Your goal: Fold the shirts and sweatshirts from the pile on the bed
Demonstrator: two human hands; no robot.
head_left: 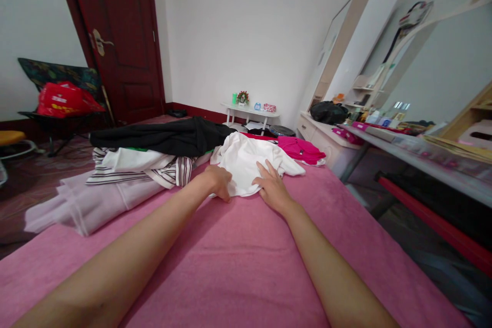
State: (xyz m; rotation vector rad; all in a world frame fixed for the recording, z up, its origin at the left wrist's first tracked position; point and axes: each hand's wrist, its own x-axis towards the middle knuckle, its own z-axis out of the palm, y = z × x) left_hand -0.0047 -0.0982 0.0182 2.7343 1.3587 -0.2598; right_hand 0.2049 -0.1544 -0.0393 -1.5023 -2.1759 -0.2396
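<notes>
A white shirt lies rumpled on the pink bed cover, its far side against other clothes. My left hand is at the shirt's near left edge, fingers curled down and closed on the cloth; the fingertips are partly hidden. On the shirt's near right part rests my right hand, fingers spread over the fabric. To the left is a heap of clothes: a black garment on top, a black-and-white striped one under it, and a pale lilac one hanging over the bed's edge.
Behind the shirt on the right lies a folded magenta garment. A small white table stands by the far wall. A cluttered dressing table and a grey-edged desk line the right side. A chair with a red bag stands left.
</notes>
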